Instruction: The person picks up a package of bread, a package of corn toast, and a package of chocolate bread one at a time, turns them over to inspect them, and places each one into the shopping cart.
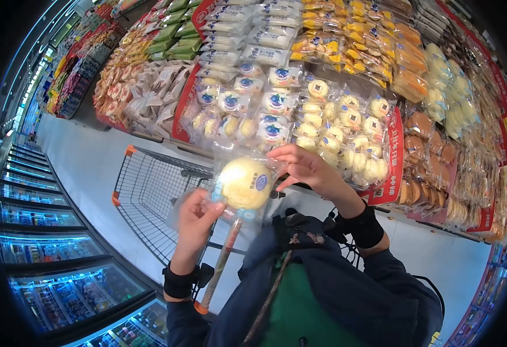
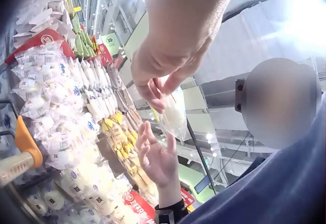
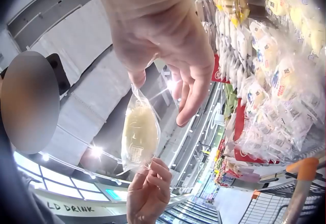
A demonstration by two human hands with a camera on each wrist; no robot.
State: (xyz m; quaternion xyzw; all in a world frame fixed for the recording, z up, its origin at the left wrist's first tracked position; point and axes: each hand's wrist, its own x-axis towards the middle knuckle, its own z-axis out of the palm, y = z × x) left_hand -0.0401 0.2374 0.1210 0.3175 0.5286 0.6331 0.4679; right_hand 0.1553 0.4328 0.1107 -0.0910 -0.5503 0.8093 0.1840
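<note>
A round pale bun in a clear wrapper (image 1: 244,183) with a blue printed mark is held up in front of the body. The left hand (image 1: 197,217) pinches the wrapper's lower left edge between thumb and curled fingers, also seen in the left wrist view (image 2: 170,61). Beside the wrapper's right edge is the right hand (image 1: 311,173), its fingers loosely extended. In the right wrist view the right hand (image 3: 163,50) has its thumb at the tip of the wrapped bun (image 3: 140,135), the other fingers apart from it, while the left hand (image 3: 148,191) grips the opposite end.
A shopping cart (image 1: 149,196) with an orange-tipped handle stands at the left, below the held bun. Shelves of wrapped buns (image 1: 328,127) and bagged snacks (image 1: 346,40) spread across the front and right. Lit freezer cases (image 1: 62,246) line the left side.
</note>
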